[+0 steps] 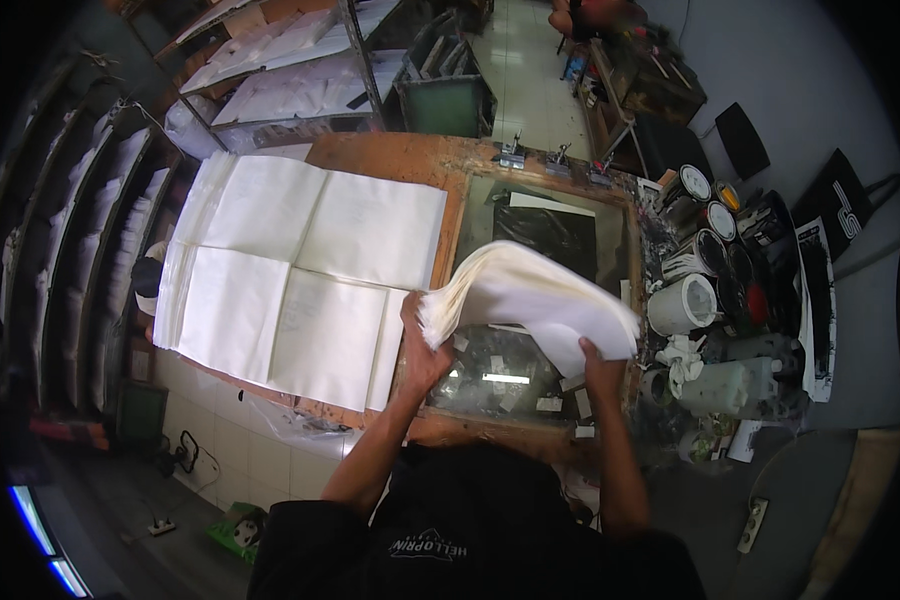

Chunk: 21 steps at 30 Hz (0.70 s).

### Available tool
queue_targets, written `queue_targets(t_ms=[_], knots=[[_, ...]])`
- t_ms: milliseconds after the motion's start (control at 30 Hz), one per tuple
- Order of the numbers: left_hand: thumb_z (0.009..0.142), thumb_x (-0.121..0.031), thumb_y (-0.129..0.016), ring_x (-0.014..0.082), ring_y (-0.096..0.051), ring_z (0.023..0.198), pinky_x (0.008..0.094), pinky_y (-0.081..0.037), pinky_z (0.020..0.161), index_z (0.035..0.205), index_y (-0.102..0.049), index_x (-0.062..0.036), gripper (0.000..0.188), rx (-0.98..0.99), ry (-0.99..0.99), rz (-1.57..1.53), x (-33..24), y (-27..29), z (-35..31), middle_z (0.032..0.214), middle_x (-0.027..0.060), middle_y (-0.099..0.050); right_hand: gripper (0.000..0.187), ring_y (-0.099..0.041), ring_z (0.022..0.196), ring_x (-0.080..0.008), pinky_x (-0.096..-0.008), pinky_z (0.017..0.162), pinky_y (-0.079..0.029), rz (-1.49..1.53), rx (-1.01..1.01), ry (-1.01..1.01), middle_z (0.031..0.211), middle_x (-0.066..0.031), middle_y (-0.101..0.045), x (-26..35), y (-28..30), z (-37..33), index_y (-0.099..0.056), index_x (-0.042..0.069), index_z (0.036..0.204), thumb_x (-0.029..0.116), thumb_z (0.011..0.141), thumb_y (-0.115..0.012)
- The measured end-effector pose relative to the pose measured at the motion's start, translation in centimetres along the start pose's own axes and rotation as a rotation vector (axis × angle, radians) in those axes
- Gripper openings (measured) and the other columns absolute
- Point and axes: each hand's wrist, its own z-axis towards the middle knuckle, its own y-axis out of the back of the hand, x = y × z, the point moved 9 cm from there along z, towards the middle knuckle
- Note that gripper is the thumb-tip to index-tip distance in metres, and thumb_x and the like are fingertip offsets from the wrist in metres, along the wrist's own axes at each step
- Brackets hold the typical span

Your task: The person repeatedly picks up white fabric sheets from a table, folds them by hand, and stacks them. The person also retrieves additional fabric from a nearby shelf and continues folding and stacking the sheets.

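Observation:
A thick stack of cream-white sheets [540, 280] is held between my two hands and arches upward in the middle. My left hand [427, 350] grips the stack's left end, where the edges fan out. At the lower right corner, my right hand [598, 368] has its thumb on top of the stack and its other fingers out of sight. The sheets hang over a glass panel [480, 385] set into the wooden table [380, 150]. Left of my left hand, piles of similar white sheets [255, 210] lie side by side, partly overlapping.
Metal hinge clamps [511, 152] line the table's far edge. Open ink tubs [682, 303] and a translucent jerrycan [730, 385] crowd the right side. A rack of shelves [80, 230] stands at the left. Beyond the table are a green bin [445, 105] and more shelving with white sheets.

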Motion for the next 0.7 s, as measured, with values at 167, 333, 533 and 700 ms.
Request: queue_targets(t_ms=[167, 333, 533, 700], knots=[[0.077, -0.014, -0.063, 0.0402, -0.063, 0.099, 0.0411, -0.048, 0.088, 0.130, -0.035, 0.0098, 0.065, 0.132, 0.376, -0.099, 1.2, 0.7, 3.3, 0.108, 0.0307, -0.061, 0.022, -0.069, 0.068, -0.0243, -0.0354, 0.068, -0.054, -0.078, 0.254, -0.092, 0.077, -0.0139, -0.071, 3.1, 1.2, 3.7, -0.072, -0.004, 0.090, 0.013, 0.077, -0.074], [0.072, -0.028, -0.076, 0.0372, -0.065, 0.100, 0.0414, -0.050, 0.090, 0.132, -0.050, 0.0027, 0.071, 0.261, 0.420, 0.296, 7.6, -1.7, 1.4, 0.112, 0.0261, -0.065, 0.030, -0.067, 0.068, -0.0197, -0.0335, 0.064, -0.053, -0.058, 0.415, -0.402, 0.082, -0.0123, -0.071, -7.6, -1.7, 3.4, -0.070, -0.005, 0.094, 0.011, 0.071, -0.079], [0.081, -0.026, -0.075, 0.0354, -0.061, 0.102, 0.0442, -0.051, 0.085, 0.124, -0.060, -0.0037, 0.051, -0.035, 0.073, 0.421, 3.5, -0.5, 0.6, 0.121, 0.0212, -0.060, 0.035, -0.067, 0.074, -0.0199, -0.0342, 0.069, -0.053, -0.062, 0.350, -0.515, 0.088, -0.0127, -0.071, -11.2, -1.8, 1.7, -0.069, -0.003, 0.101, 0.013, 0.071, -0.081], [0.085, -0.024, -0.072, 0.0299, -0.063, 0.085, 0.0401, -0.050, 0.078, 0.106, -0.066, 0.0009, 0.033, -0.108, 0.222, 0.291, 6.1, -0.5, 0.3, 0.102, 0.0199, -0.065, 0.029, -0.067, 0.075, -0.0209, -0.0360, 0.070, -0.051, -0.087, 0.288, -0.456, 0.088, -0.0131, -0.071, -10.1, -1.6, 1.6, -0.069, -0.004, 0.099, 0.018, 0.080, -0.074]])
